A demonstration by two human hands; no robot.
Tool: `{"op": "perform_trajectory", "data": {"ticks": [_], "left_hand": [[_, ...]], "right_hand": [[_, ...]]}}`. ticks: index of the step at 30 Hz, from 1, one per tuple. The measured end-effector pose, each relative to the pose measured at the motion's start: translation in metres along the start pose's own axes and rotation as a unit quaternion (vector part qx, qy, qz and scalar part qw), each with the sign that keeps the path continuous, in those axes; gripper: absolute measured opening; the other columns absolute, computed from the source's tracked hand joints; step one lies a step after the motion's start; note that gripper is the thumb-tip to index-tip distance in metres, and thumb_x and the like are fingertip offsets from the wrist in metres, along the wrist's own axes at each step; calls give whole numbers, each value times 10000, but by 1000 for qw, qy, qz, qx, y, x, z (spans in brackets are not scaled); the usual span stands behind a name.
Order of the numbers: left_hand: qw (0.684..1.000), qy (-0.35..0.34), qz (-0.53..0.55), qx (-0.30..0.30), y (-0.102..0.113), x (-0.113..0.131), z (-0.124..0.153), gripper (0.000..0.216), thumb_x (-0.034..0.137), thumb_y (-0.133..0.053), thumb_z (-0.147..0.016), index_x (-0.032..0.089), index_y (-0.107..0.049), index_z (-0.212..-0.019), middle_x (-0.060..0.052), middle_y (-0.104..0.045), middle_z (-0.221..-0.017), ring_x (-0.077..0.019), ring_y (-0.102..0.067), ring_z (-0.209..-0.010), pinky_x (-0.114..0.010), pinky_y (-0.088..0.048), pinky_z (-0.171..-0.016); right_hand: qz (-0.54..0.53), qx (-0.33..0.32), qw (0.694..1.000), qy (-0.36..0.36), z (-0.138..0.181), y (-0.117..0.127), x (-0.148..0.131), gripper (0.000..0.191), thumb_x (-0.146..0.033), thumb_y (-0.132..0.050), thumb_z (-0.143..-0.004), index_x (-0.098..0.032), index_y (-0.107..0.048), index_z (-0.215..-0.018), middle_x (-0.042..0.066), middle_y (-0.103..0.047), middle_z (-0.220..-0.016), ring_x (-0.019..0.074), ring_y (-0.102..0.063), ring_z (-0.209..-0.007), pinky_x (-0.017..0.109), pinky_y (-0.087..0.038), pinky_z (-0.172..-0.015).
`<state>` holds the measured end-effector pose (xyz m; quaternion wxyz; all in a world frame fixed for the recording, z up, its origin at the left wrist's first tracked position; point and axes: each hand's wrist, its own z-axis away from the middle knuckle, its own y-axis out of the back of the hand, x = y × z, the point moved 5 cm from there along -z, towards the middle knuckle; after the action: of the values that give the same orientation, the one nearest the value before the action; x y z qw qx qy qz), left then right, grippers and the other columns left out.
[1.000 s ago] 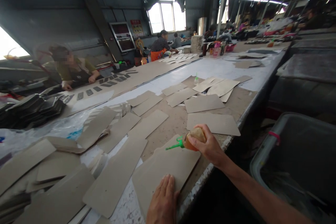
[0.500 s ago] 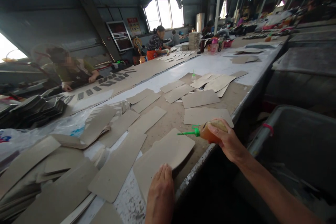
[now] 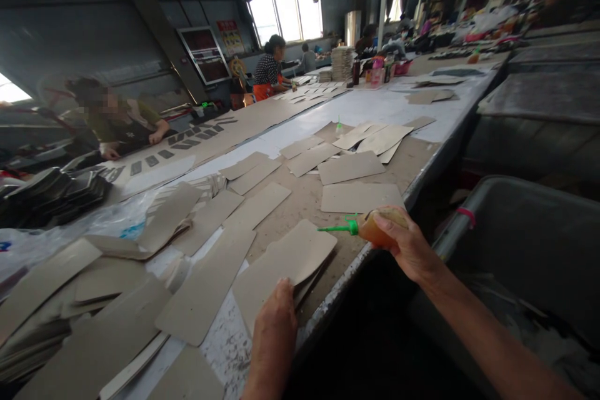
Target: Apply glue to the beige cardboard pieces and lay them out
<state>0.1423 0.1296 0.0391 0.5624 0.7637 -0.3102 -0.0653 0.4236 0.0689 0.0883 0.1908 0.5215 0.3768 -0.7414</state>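
Note:
My right hand (image 3: 410, 244) is wrapped around a squeeze bottle (image 3: 375, 227) of amber liquid, probably glue. Its green nozzle points left, the tip just over the far right corner of a grey-beige cardboard piece (image 3: 281, 256). At that piece's near right edge is my left hand (image 3: 276, 331), fingers closed on the edge, the thumb side uppermost. The right side of the cardboard is raised, and the edge of another sheet (image 3: 312, 284) shows beneath it. More flat cardboard pieces (image 3: 209, 290) lie to the left, and one (image 3: 360, 197) lies beyond the bottle.
A grey bin (image 3: 492, 190) with a pink band stands right of the table edge (image 3: 328, 306). Stacked cardboard (image 3: 37, 331) and a clear plastic bag (image 3: 112, 225) lie at left. Another green-tipped bottle (image 3: 339, 128) stands farther up. Across the table, co-workers (image 3: 122, 119) work over dark pieces.
My left hand has gone from lying on the cardboard to its near right edge, which is now raised higher. The bottle stays at the far corner. The view has shifted slightly.

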Motion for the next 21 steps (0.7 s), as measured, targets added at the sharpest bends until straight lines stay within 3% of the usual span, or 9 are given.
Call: {"op": "perform_trajectory", "data": {"ticks": [5, 10, 16, 19, 21], "left_hand": [[998, 59, -3, 9, 12, 3, -7, 290, 99, -338, -929, 196, -591, -827, -32, -661, -715, -178, -663, -651, -264, -481, -614], [991, 128, 24, 28, 18, -6, -15, 267, 175, -366, -958, 222, -519, -744, -17, -609, -670, -181, -619, -656, -269, -401, -608], [984, 163, 64, 44, 25, -4, -18, 281, 160, -357, -953, 228, -514, -731, -15, -615, -667, -168, -608, -642, -263, -413, -618], [980, 179, 55, 66, 39, 3, -21, 293, 142, -382, -940, 225, -508, -689, 2, -605, -629, -144, -576, -573, -239, -409, -571], [976, 192, 40, 94, 50, 4, -25, 293, 134, -397, -940, 220, -518, -687, 10, -612, -638, -129, -575, -572, -221, -410, -563]], "right_hand": [[-33, -3, 999, -30, -3, 8, 6, 472, -448, -840, -628, -229, -599, -969, 16, -648, -955, 197, -607, -803, 242, -515, -488], [-86, -18, 993, -76, -1, 5, 18, 363, -416, -826, -666, -226, -655, -925, 11, -659, -927, 182, -608, -777, 228, -513, -481], [-210, -63, 952, -215, 15, -38, 48, 287, -367, -838, -633, -187, -707, -814, 41, -685, -783, 181, -628, -640, 272, -557, -495], [-225, -85, 937, -252, 15, -58, 71, 321, -294, -868, -565, -205, -720, -836, 35, -718, -841, 211, -669, -690, 349, -619, -605], [-226, -86, 933, -267, 7, -64, 93, 358, -340, -870, -556, -198, -726, -852, 60, -737, -936, 261, -701, -817, 384, -632, -715]]}}
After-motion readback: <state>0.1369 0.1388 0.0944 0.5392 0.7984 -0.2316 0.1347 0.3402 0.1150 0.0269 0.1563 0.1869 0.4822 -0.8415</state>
